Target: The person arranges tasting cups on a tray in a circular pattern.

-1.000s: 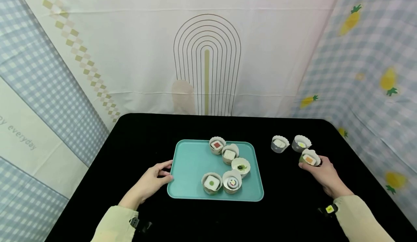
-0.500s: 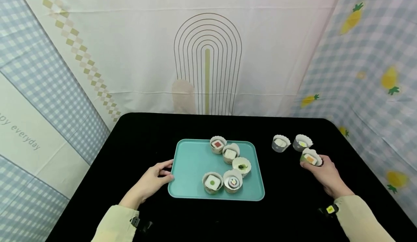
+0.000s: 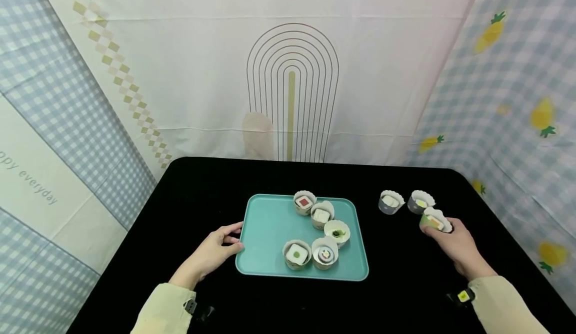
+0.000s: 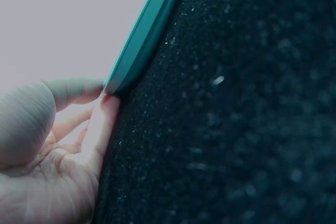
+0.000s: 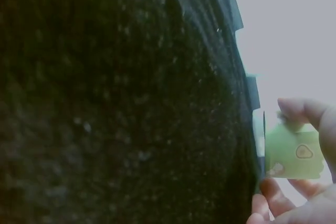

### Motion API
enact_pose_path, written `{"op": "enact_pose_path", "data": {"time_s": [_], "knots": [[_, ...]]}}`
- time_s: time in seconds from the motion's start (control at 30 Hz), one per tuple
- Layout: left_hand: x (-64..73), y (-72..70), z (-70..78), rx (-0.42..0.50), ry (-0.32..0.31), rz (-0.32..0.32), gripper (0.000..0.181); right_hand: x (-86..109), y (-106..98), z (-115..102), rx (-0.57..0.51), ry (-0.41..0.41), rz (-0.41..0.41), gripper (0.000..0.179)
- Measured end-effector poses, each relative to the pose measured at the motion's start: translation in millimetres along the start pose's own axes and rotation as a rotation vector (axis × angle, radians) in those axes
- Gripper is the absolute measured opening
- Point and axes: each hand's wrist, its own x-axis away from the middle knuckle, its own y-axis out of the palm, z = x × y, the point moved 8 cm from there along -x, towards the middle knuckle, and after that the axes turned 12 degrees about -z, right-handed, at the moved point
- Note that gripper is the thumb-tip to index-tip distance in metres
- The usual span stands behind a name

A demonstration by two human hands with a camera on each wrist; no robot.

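In the head view my right hand [image 3: 454,246] grips a green paper baking cup [image 3: 426,220] between thumb and fingers, at the table's right side. It leans slightly and holds a white piece with an orange top; in the right wrist view the green cup [image 5: 294,156] shows a small printed mark. My left hand [image 3: 209,254] touches the left edge of a turquoise tray [image 3: 261,224] with thumb and fingertips, spread along the rim. The left wrist view shows them against the tray's edge [image 4: 139,35].
Several paper cups with white pieces stand on the tray's right half, including one with a red square [image 3: 304,202] and one with a green dot [image 3: 297,255]. Two grey cups, one left [image 3: 390,202] and one right [image 3: 420,202], stand behind the held cup. A curtain [image 3: 202,74] hangs behind the black table.
The head view has shifted slightly. The green cup in my right hand has tipped a little and moved slightly right of the grey cups. My left hand keeps its place at the tray's edge.
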Motion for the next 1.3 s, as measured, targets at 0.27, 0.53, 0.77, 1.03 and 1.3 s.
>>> {"op": "enact_pose_path", "data": {"time_s": [0.27,0.53,0.77,1.03,1.3], "knots": [[0.5,-0.1,1.3,-0.022,-0.002,0.011,0.056,8.8,3.8,-11.8,0.021,-0.008,0.023,0.089],[-2.2,-0.9,0.3,-0.027,0.0,0.016,0.057,15.4,17.4,-38.3,0.044,-0.094,-0.002,0.08],[-1.5,-1.4,-2.9,-0.034,-0.009,0.021,0.056,21.5,32.1,-70.0,0.08,-0.167,-0.003,0.077],[-1.2,-0.4,-1.1,-0.03,-0.004,0.02,0.056,22.8,48.0,-97.3,0.135,-0.173,0.046,0.081],[-0.1,0.0,1.3,-0.012,-0.007,0.006,0.057,21.4,65.5,-115.1,0.166,-0.17,0.013,0.087]]}}
